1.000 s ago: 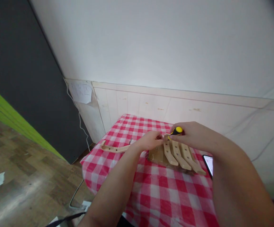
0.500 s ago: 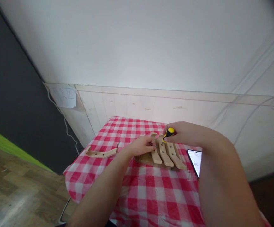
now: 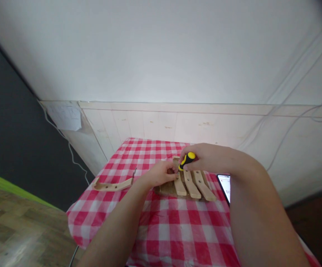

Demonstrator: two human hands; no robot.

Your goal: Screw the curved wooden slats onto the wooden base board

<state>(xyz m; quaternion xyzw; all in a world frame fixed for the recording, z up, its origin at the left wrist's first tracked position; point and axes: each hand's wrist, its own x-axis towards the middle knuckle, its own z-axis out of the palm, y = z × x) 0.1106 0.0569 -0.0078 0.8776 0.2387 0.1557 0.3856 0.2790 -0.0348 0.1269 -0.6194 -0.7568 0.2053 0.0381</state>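
White wall (image 3: 161, 48) over pale panelling (image 3: 138, 122); dark panel (image 3: 13, 129) leftward; wood-patterned floor (image 3: 24, 230) below.

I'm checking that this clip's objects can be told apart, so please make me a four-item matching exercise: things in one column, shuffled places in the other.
Things
1. yellow-and-black tool
2. phone
3. lone wooden piece
4. brown board

Places
A. on the checked cloth, left of the left forearm
B. beneath three wooden pieces lying side by side
C. held in the right hand
D. partly hidden by the right forearm

Right pairs: 1-C, 2-D, 3-A, 4-B
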